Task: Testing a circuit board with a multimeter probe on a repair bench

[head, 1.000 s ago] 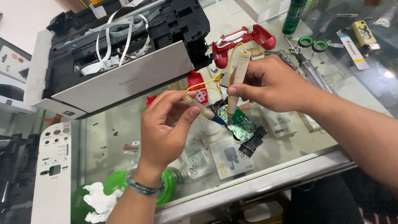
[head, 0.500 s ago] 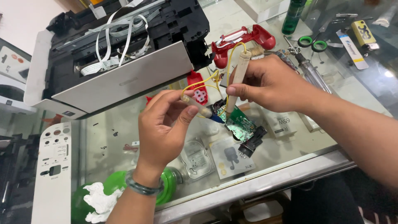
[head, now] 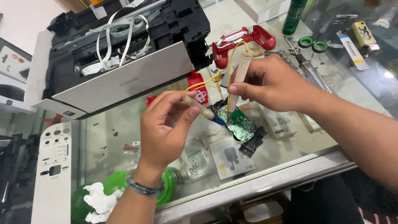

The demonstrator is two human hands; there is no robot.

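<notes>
My right hand (head: 271, 83) grips a pale, pencil-shaped probe (head: 237, 81) upright, its tip touching a small green circuit board (head: 240, 124) on the glass counter. My left hand (head: 166, 124) pinches a second pale probe (head: 198, 106) with a blue tip, slanted down toward the same board's left edge. Thin yellow wires (head: 207, 83) run from both probes. A black part (head: 253, 143) lies against the board's lower right side.
An opened printer (head: 120, 54) with white ribbon cables fills the back left. A red game-controller shell (head: 244, 41) lies behind the board. Scissors with green handles (head: 313, 43), a screwdriver (head: 309, 68) and a green bottle (head: 294, 16) sit at the right. A green bottle (head: 120, 186) shows under the glass.
My left hand has shifted slightly, bringing its probe tip closer to the board. My right hand keeps its probe on the board.
</notes>
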